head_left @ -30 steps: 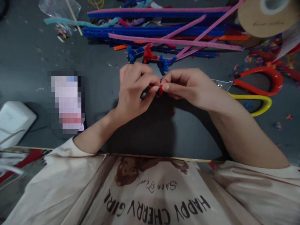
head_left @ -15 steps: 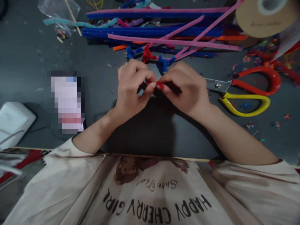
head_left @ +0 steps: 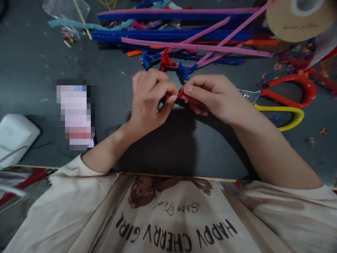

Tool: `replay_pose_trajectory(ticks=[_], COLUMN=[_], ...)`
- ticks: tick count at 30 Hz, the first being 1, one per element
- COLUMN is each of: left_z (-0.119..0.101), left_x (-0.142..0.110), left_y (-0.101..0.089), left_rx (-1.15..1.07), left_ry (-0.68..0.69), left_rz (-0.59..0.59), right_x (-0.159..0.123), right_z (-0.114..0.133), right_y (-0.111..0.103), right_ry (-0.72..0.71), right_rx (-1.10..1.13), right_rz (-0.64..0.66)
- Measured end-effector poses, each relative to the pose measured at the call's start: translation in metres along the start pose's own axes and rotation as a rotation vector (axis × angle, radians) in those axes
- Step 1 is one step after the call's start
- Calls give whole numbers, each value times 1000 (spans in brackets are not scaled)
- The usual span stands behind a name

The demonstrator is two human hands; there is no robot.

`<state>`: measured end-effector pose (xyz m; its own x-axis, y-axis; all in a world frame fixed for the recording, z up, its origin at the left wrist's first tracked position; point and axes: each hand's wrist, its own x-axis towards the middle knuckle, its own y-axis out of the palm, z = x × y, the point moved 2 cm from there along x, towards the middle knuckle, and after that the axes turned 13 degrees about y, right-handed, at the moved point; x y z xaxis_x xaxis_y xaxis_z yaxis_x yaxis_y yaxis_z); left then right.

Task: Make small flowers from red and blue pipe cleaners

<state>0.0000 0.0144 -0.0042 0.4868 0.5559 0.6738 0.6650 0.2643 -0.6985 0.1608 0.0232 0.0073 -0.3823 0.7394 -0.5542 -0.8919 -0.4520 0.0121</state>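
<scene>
Over the dark table, my left hand [head_left: 150, 100] and my right hand [head_left: 217, 96] meet at the fingertips. Between them is a small red pipe cleaner [head_left: 181, 95], mostly covered by the fingers. My left thumb and index finger pinch its left end. The right thumb presses on it from above, with the other fingers curled beneath. Just beyond the hands lie pink-stemmed pipe cleaner pieces: a blue twisted tip [head_left: 183, 71], a red twisted tip [head_left: 165, 60] and another blue twisted tip [head_left: 146, 60].
Scissors [head_left: 305, 88] with red and yellow handles lie beside my right wrist. A bundle of blue pipe cleaners [head_left: 158, 36] stretches across the back, near a cardboard spool [head_left: 281, 24]. A blurred-out phone [head_left: 76, 116] and a white device [head_left: 18, 137] are at left. Coloured scraps litter the right.
My right hand has turned over, its back and thumb now uppermost, and covers more of the scissors. The left hand keeps its pinch, nearly still.
</scene>
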Motion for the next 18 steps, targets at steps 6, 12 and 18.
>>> replay_pose_trajectory(ticks=[6, 12, 18], left_z=[-4, -4, 0], left_x=[-1, 0, 2], left_y=[-3, -3, -5], left_rx=[-7, -20, -33], left_ry=[89, 47, -105], left_rz=[-42, -34, 72], right_x=[1, -1, -9], right_z=[1, 1, 0], right_y=[4, 3, 5], right_ry=[121, -27, -409], right_rx=[116, -127, -610], right_rz=[67, -148, -467])
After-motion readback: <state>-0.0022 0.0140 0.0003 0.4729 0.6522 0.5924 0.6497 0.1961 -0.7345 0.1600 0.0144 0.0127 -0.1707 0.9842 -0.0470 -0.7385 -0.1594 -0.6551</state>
